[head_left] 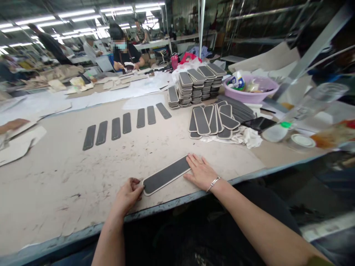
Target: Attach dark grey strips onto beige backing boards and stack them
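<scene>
A long dark grey strip with a pale border (166, 175) lies slantwise on the table near its front edge. My left hand (129, 194) pinches the strip's left end between thumb and curled fingers. Flat on the strip's right end rest the spread fingers of my right hand (200, 171), with a bracelet at the wrist. Beyond them, several dark strips without a pale border (112, 129) stand in a row. A loose pile of bordered strips (202, 120) lies to the right, in front of tall neat stacks of similar pieces (185, 88).
A purple basin (251, 91) with bottles sits at the back right. Near it are a white cloth (251, 137), a dark flat device (258, 124) and clear containers (302, 142). Another person's hand (13, 126) is at the far left. A masked person (126, 55) works across the table.
</scene>
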`<state>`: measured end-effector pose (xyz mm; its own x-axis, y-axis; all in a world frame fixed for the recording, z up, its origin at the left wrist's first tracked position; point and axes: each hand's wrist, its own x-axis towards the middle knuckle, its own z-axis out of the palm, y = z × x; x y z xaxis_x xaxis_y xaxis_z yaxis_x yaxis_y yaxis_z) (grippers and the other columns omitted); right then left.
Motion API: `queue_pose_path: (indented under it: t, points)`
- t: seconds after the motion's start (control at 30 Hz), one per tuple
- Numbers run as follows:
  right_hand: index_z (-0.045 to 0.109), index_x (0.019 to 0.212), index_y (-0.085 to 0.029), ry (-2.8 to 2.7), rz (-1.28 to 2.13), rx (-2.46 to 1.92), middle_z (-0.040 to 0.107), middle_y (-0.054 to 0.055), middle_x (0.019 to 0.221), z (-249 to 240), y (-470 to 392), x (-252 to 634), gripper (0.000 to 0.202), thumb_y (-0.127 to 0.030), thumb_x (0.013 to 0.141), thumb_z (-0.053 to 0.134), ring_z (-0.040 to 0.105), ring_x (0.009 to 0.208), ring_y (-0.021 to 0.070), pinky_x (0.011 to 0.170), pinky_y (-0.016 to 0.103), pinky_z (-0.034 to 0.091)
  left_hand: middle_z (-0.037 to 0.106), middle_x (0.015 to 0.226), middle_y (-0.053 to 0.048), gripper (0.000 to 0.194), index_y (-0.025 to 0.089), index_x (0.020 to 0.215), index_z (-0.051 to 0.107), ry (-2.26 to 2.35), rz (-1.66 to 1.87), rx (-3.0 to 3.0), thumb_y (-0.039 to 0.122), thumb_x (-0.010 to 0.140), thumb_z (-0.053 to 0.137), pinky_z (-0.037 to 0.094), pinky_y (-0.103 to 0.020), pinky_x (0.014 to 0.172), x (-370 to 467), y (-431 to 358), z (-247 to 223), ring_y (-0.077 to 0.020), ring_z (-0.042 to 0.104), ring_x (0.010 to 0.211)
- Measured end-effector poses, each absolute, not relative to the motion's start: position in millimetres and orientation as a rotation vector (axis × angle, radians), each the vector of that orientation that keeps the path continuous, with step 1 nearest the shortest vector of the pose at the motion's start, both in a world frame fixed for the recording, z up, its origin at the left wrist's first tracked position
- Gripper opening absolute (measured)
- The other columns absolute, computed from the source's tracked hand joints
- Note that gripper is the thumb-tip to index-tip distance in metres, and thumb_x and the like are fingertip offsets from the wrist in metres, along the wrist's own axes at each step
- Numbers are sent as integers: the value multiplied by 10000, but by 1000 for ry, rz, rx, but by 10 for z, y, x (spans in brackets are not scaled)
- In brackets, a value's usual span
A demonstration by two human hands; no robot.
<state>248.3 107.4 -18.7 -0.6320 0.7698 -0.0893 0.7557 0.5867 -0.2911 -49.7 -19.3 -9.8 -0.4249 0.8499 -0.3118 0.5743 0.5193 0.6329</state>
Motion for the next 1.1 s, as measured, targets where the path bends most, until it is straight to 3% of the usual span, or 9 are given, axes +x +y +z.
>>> queue_pose_path:
  t: [0.1, 0.2, 0.27, 0.33, 0.5, 0.8, 0.93, 1.1]
  points:
    - [220, 1409, -118, -2745, 439, -1335, 124, 76, 1476, -225, 1047, 2452, 788, -650, 828, 235, 102, 1347, 265, 1081, 473, 102, 588, 640, 8, 313, 185, 1003, 516, 2355, 650, 1263, 406, 793, 447, 454, -278, 565, -382, -238, 52, -165, 587, 580]
    - [227, 1406, -114, -2747, 419, -1331, 121, 73, 1476, -230, 1034, 2442, 794, -650, 821, 261, 103, 1347, 262, 1079, 479, 106, 625, 1007, -79, 363, 190, 1125, 520, 2423, 764, 1598, 386, 855, 376, 469, -342, 805, -2, -160, 193, -201, 601, 919]
    - [233, 1404, -110, -2745, 403, -1342, 118, 76, 1476, -224, 1029, 2443, 793, -644, 819, 275, 96, 1348, 261, 1077, 484, 108, 478, 1289, -124, 457, 157, 1267, 426, 2177, 665, 1987, 386, 881, 344, 368, -379, 982, 341, -35, 211, -226, 428, 1204]
    - [233, 1404, -110, -2746, 396, -1349, 121, 79, 1476, -221, 1026, 2445, 785, -633, 821, 282, 89, 1349, 261, 1076, 487, 109, 288, 1429, -135, 562, 124, 1359, 298, 1940, 435, 2243, 426, 886, 330, 274, -418, 1052, 633, 101, 154, -246, 218, 1328]
    - [222, 1408, -119, -2738, 398, -1326, 122, 71, 1477, -237, 1035, 2459, 776, -625, 824, 285, 91, 1350, 255, 1081, 473, 104, 152, 1466, -158, 662, 87, 1400, 189, 1828, 20, 2397, 496, 886, 267, 201, -468, 1073, 624, 127, -93, -266, 109, 1349]
    - [226, 1411, -145, -2705, 519, -1329, 116, 55, 1479, -241, 1051, 2465, 793, -649, 804, 310, 75, 1350, 275, 1081, 492, 71, 60, 1477, -150, 685, 124, 1420, -19, 1973, -79, 2393, 416, 894, 308, 209, -463, 1071, -121, -375, -175, -271, 85, 1349]
    - [238, 1405, -126, -2649, 582, -1281, 149, 96, 1471, -235, 1060, 2494, 811, -655, 798, 337, 91, 1349, 270, 1083, 479, 68, 147, 1472, -127, 594, 135, 1421, 110, 1980, 28, 2319, 379, 904, 272, 218, -463, 1073, -142, -327, -221, -250, 156, 1342]
    - [258, 1391, -101, -2444, 651, -1338, 213, 176, 1443, -122, 1165, 2583, 772, -596, 817, 399, 210, 1318, 285, 1056, 436, 201, 424, 1349, -112, 530, 126, 1305, 411, 2072, 109, 2088, 413, 873, 298, 308, -385, 1048, -176, -83, -132, -225, 388, 1241]
